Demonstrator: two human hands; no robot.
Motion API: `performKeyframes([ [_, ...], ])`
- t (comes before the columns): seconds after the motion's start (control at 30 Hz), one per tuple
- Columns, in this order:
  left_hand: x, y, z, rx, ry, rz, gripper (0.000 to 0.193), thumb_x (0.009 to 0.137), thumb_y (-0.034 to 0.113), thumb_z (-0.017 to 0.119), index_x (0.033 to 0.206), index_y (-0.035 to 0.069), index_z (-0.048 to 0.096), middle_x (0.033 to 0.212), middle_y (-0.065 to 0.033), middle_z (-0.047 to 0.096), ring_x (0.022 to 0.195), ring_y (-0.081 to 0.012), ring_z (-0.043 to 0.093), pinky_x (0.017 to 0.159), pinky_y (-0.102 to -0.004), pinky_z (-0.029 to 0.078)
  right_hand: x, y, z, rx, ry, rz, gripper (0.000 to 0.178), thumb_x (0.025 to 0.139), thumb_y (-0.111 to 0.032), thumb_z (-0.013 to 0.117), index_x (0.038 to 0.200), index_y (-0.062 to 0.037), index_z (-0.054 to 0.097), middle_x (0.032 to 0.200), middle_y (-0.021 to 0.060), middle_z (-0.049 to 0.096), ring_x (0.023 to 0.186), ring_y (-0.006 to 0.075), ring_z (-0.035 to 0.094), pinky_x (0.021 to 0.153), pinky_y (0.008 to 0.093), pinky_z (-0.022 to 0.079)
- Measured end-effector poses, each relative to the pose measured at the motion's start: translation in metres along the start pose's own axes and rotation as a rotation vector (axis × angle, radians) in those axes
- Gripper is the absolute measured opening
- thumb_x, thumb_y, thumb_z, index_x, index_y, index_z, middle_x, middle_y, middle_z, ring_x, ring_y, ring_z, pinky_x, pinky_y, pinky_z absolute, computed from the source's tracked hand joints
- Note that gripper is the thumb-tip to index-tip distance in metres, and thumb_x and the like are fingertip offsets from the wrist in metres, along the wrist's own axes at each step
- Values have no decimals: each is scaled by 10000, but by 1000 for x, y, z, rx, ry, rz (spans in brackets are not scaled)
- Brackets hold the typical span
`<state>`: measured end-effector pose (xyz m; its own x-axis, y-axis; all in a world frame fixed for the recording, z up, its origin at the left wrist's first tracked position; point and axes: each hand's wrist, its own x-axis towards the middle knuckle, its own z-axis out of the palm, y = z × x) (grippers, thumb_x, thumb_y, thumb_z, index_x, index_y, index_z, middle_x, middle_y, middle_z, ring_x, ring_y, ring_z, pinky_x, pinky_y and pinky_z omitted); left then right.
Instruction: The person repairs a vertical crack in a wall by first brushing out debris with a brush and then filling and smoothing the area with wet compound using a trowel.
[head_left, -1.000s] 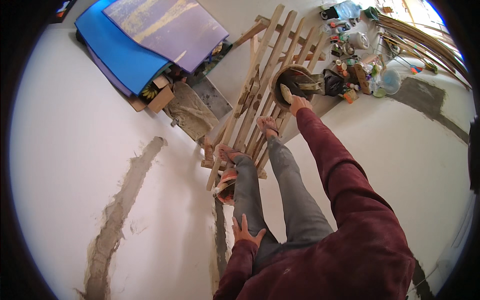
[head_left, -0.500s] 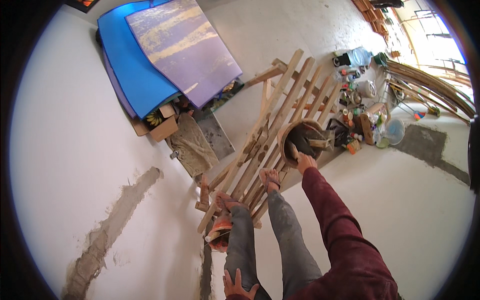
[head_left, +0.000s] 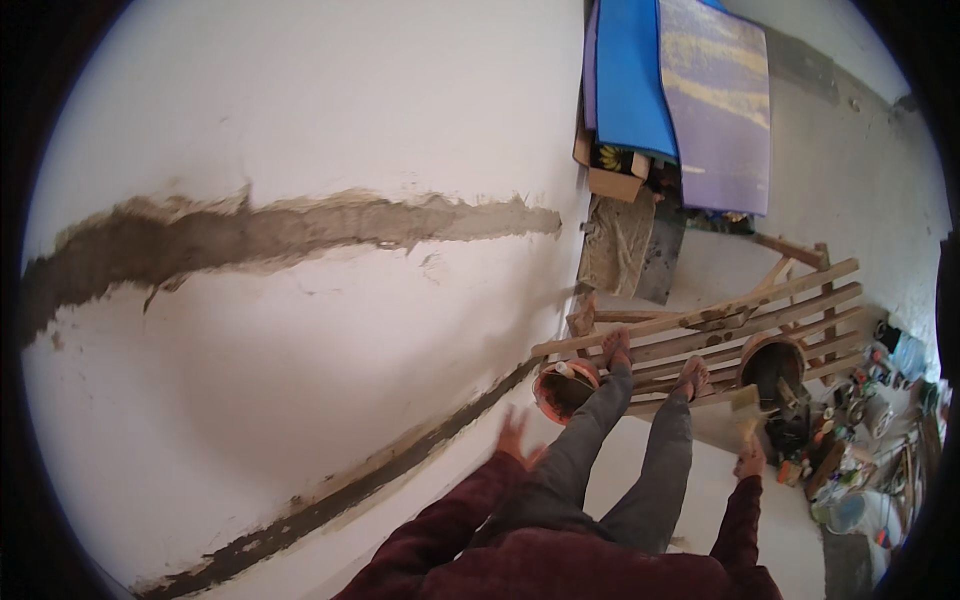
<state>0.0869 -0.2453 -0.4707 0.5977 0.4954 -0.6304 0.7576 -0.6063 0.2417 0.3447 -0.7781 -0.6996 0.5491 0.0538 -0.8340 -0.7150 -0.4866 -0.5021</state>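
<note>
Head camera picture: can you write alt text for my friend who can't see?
A person in grey trousers stands on a slatted wooden platform, right hand holding a blurred, yellowish tool near a round brown bucket. The blurred left hand is open beside the left leg. A rough grey strip runs along the white wall.

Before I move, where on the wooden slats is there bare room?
The far slats, between left foot and brown bucket, look bare, though gapped. Crowded: the near side, by right foot and trowel, and right of the bucket, among containers.
</note>
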Motion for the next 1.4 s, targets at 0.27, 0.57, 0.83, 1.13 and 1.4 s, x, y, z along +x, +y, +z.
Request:
performKeyframes([
  [0.27, -109, -6, -422, 473, 1346, -33, 736, 883, 465, 611, 1475, 119, 344, 1564, -222, 126, 1447, -430, 76, 1126, -613, 150, -227, -402, 223, 111, -718, -327, 488, 906, -117, 529, 1383, -42, 458, 1011, 52, 492, 853, 101, 440, 732, 259, 360],
  [0.57, -257, -40, -574, 950, 1731, -405, 657, 915, 544, 528, 1460, 207, 381, 1548, -196, 175, 1420, -462, 133, 1080, -668, 184, -398, -640, 508, 290, -579, -1146, 459, 966, -108, 453, 1420, -68, 398, 1373, 245, 476, 1296, 362, 443, 1073, 379, 360],
  [0.83, -256, -49, -571, 1121, 1658, -513, 667, 925, 595, 457, 1479, 242, 342, 1544, -122, 243, 1426, -401, 201, 1077, -685, 178, -461, -628, 546, 58, -604, -1209, 488, 942, -111, 464, 1406, -4, 358, 1006, 284, 606, 940, 442, 579, 834, 472, 462],
  [1.13, -263, -59, -573, 1190, 1676, -482, 704, 895, 608, 501, 1477, 243, 350, 1540, -116, 266, 1424, -393, 224, 1076, -673, 199, -413, -635, 551, 75, -487, -926, 462, 963, -167, 451, 1402, -28, 405, 1040, 298, 625, 977, 407, 623, 832, 426, 487],
  [1.4, -268, -65, -568, 1267, 1645, -536, 706, 905, 630, 451, 1486, 245, 334, 1553, -115, 234, 1427, -390, 217, 1083, -663, 195, -416, -567, 546, 127, -604, -1097, 483, 941, -151, 468, 1395, -2, 395, 1108, 307, 597, 1033, 443, 581, 896, 444, 465],
])
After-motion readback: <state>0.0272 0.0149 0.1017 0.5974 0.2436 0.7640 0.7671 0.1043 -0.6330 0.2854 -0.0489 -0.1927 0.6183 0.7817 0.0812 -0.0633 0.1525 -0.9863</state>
